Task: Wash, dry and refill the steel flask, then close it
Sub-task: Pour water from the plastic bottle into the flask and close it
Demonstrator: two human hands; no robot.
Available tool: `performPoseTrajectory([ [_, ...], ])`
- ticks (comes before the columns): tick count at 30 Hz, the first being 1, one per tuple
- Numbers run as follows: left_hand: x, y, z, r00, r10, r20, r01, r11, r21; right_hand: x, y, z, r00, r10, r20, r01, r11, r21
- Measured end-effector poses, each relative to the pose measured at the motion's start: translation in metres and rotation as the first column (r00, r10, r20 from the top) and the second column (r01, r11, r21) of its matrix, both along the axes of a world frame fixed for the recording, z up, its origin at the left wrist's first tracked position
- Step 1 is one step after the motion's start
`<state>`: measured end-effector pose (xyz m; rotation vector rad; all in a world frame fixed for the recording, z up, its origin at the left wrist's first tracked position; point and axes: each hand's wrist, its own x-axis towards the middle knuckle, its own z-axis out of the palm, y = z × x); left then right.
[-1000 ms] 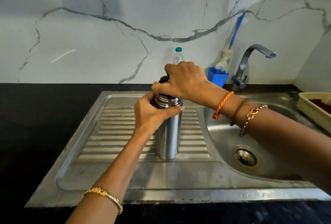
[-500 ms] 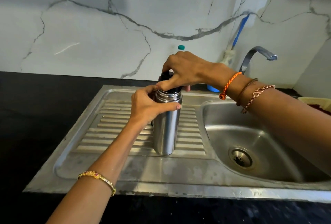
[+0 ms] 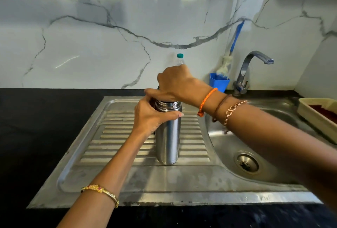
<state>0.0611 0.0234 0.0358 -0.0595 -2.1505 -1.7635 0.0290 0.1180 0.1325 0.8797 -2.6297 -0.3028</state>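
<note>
While the steel flask (image 3: 168,136) stands upright on the sink drainboard (image 3: 116,136), long axis vertical, the left hand (image 3: 151,118) fingers wrap its neck. Directly above them, the right hand (image 3: 175,83) fingers close over the cap, largely hidden.

A home kitchen, at the sink.
A steel sink (image 3: 228,198) with ribbed drainboard sits in a black table (image 3: 45,118); a curved tap (image 3: 246,69) and marble-veined wall (image 3: 91,45) stand at the far side.
</note>
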Motion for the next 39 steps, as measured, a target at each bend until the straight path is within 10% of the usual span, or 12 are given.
performPoseTrajectory([
  [8, 0.002, -0.002, 0.003, 0.999, -0.015, -0.04, 0.015, 1.0, 0.004, -0.009, 0.017, -0.008, 0.957, 0.268, -0.108, -0.277, 0.957, -0.081],
  [18, 0.002, -0.016, 0.009, 0.975, -0.201, 0.096, 0.198, 0.98, 0.037, -0.037, 0.025, -0.002, 0.647, 0.762, -0.006, -0.762, 0.647, -0.003],
  [23, 0.001, -0.016, 0.012, 0.974, -0.218, 0.064, 0.218, 0.976, 0.014, -0.023, 0.034, 0.018, 0.874, 0.434, 0.219, -0.423, 0.901, -0.098],
  [27, 0.003, -0.018, 0.013, 0.976, -0.204, 0.072, 0.208, 0.977, -0.047, -0.012, 0.046, 0.023, 0.744, 0.261, 0.616, -0.076, 0.948, -0.311],
  [39, 0.002, -0.021, 0.02, 0.969, -0.215, 0.124, 0.229, 0.967, -0.113, -0.011, 0.021, 0.058, 0.79, 0.218, 0.574, -0.315, 0.946, 0.074],
])
